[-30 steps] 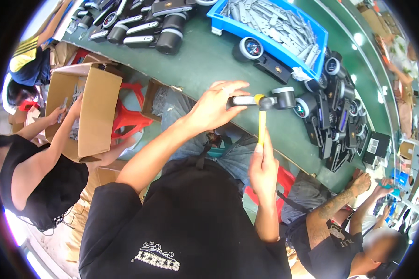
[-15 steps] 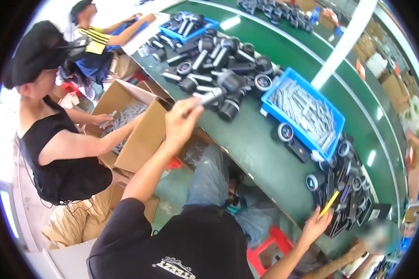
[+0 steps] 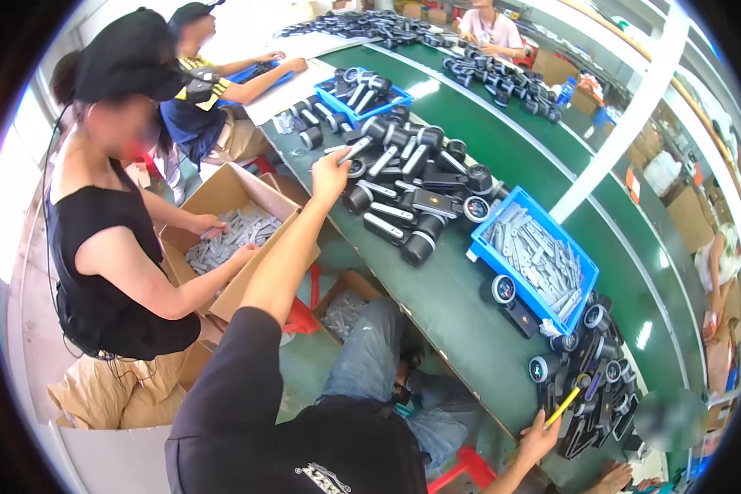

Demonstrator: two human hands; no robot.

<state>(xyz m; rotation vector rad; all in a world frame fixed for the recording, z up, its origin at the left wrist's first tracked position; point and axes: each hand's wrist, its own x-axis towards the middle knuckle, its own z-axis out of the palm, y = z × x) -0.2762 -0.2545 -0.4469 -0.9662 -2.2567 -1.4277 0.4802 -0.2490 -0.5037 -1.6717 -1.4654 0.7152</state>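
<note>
My left hand (image 3: 329, 179) reaches to the near left edge of a pile of black devices (image 3: 424, 202) with round heads and grey handles. Its fingers are closed around the end of a grey-handled device (image 3: 356, 150); its far end merges with the pile. My right hand (image 3: 538, 438), low on the right, grips a thin yellow stick-shaped tool (image 3: 562, 407). The tool's tip points toward a second heap of black devices (image 3: 594, 412). Between the heaps, a blue tray (image 3: 475, 247) holds many loose grey strips (image 3: 539, 259).
One black device (image 3: 514, 306) lies beside the tray on the green table (image 3: 445, 300). A smaller blue tray (image 3: 325, 97) stands farther left. At my left, a person (image 3: 123, 239) handles grey parts in a cardboard box (image 3: 255, 193). A white post (image 3: 617, 123) rises behind the blue tray.
The view has shifted. My left hand has moved farther along the pile, and the device it held up is no longer raised there. My right hand still holds the yellow tool.
</note>
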